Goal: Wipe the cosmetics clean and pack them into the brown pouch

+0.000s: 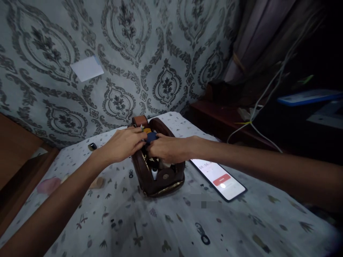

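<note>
From here I see the boxy brown leather bag (160, 186), unzipped near the bed's (120, 228) far edge, small things (152, 137) inside; can't tell what left hand (125, 142) or right hand (168, 150) grips

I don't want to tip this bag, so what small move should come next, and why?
Perhaps ease the dark blue item upward with your right hand: it reaches into the open brown bag, right by that item, and your left hand at the opening could steady the bag.
</note>
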Available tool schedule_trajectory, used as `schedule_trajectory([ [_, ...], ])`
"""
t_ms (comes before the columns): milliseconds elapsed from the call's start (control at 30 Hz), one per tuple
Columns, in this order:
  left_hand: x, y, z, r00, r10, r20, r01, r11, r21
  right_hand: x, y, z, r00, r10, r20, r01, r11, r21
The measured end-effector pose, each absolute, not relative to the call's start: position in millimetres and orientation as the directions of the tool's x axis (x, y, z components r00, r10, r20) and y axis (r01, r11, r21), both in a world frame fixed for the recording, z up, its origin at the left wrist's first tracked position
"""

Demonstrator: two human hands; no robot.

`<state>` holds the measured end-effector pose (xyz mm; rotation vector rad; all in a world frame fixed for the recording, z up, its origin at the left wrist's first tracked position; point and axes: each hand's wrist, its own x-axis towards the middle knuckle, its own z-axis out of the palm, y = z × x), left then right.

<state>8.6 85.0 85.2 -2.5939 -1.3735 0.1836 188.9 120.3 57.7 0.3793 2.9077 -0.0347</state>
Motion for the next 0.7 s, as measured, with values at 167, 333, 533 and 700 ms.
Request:
schedule_trajectory([
  [167,8,83,86,0.545,0.839,-0.016,0.817,-0.535,-0.215,194,129,63,-0.964,0.26,-0.057,0.267,0.948,-0.176],
  [333,8,82,85,0.559,0.829,-0.002,0.808,-0.545,-0.226,198,140,72,-0.848,0.525,0.076,0.507,0.844,-0.177],
  [533,6,83,82,0.578,0.816,0.034,0.797,-0.554,-0.239,196,144,70,-0.779,0.627,0.016,0.628,0.778,0.013],
  [700,6,83,79,0.579,0.812,0.071,0.803,-0.552,-0.225,197,145,68,-0.782,0.624,0.011,0.623,0.782,-0.012],
])
